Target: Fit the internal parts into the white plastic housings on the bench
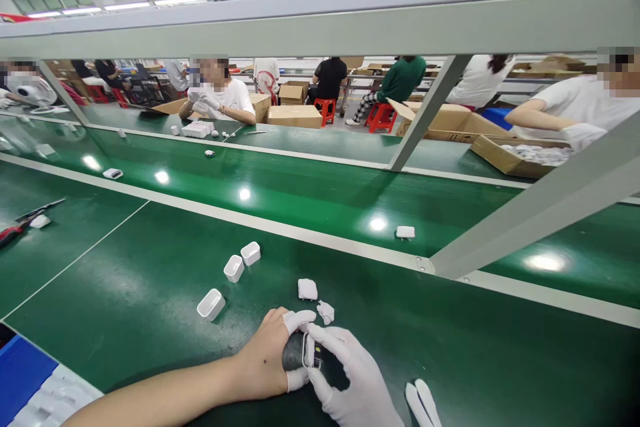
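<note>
White cots cap the fingertips of the left hand (pixel 265 360), which meets the fully gloved right hand (pixel 350 380) around a small dark part (pixel 300 353) with a pale edge, pinched upright between both sets of fingers. Beyond that part, two crumpled white pieces (pixel 307 289) lie close. Farther left of it, three open white trays (pixel 233 268) look empty.

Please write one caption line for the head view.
Left hand and white-gloved right hand hold small dark device on green table.
</note>
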Demonstrator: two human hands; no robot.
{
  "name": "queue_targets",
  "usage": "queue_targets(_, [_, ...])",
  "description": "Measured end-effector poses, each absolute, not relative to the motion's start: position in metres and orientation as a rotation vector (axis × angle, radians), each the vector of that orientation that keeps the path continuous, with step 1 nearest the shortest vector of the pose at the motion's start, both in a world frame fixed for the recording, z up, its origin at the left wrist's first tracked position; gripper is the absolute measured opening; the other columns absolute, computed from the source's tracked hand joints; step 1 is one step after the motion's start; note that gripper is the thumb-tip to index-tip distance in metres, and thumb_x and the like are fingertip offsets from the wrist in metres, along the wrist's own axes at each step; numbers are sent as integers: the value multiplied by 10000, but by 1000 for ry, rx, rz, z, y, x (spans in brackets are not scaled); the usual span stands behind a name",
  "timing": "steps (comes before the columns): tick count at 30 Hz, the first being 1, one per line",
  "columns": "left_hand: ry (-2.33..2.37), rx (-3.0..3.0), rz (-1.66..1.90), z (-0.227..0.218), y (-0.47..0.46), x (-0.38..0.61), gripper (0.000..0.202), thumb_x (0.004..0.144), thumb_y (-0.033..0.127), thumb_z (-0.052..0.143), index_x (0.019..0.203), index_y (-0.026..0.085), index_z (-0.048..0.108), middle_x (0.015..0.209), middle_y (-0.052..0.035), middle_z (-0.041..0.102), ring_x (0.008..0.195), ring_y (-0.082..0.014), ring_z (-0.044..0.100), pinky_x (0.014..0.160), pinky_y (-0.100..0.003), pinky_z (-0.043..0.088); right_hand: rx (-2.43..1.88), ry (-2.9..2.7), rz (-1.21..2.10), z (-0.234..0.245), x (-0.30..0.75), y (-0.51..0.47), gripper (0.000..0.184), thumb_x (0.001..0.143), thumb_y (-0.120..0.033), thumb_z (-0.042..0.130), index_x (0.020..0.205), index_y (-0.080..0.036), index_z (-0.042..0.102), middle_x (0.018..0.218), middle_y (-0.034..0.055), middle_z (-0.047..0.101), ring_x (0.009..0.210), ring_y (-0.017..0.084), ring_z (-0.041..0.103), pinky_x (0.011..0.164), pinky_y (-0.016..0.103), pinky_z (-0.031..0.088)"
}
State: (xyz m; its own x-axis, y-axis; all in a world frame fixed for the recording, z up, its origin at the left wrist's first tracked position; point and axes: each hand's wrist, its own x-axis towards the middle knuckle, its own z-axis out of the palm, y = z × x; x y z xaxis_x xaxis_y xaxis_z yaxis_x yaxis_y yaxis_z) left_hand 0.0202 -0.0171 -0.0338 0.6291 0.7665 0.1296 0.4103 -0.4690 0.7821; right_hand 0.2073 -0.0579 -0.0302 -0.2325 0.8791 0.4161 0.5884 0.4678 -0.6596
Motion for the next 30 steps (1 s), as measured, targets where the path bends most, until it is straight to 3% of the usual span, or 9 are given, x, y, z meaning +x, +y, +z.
queue_targets(10, [894,2119,652,-38,-16,20,761,660,138,694,1323,276,347,1119,-57,546,984,-246,489,894,-421,411,-1222,-1979,376,-40,209,-56,450,782,-188,611,1222,-240,532,1051,72,658,950,243,645,801,423,569])
queue_targets(18, [885,2144,663,-37,-15,20,722,717,192,689,1332,301,328,1091,-35,554,980,-237,500,887,-413,406,-1214,-1785,759,-29,213,-52,386,785,-156,607,1153,-273,588,1085,32,643,1004,181,635,876,318,554])
queue_targets(30, [889,2173,658,-35,-14,20,674,696,185,682,1284,287,367,1098,-43,562,974,-241,499,879,-417,401,-1182,-1972,511,-33,218,-54,459,775,-147,637,1209,-267,549,1095,51,652,1004,215,635,861,360,554])
